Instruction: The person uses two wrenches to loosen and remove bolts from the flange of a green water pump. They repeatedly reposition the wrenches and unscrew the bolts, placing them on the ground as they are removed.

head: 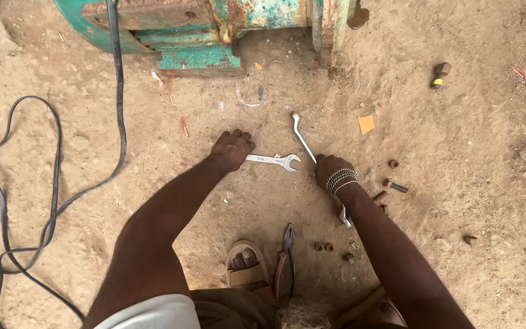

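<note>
My left hand [232, 148] rests fist-down on the sandy ground, its fingers closed on the handle end of a silver open-end wrench [275, 161] that lies flat, pointing right. Just to the right, my right hand [329, 169], with metal bangles at the wrist, is closed around the middle of a long bent silver offset wrench [301, 135]. That wrench's upper end points toward the machine, and its lower end [344, 218] shows under my forearm.
A rusty green machine [202, 30] stands at the top. Black cables [50, 201] loop at left. Pliers [287, 256] lie by my sandalled foot [246, 263]. Nuts [322, 247] and bolts [397, 186] are scattered at right, near a yellow scrap [366, 124].
</note>
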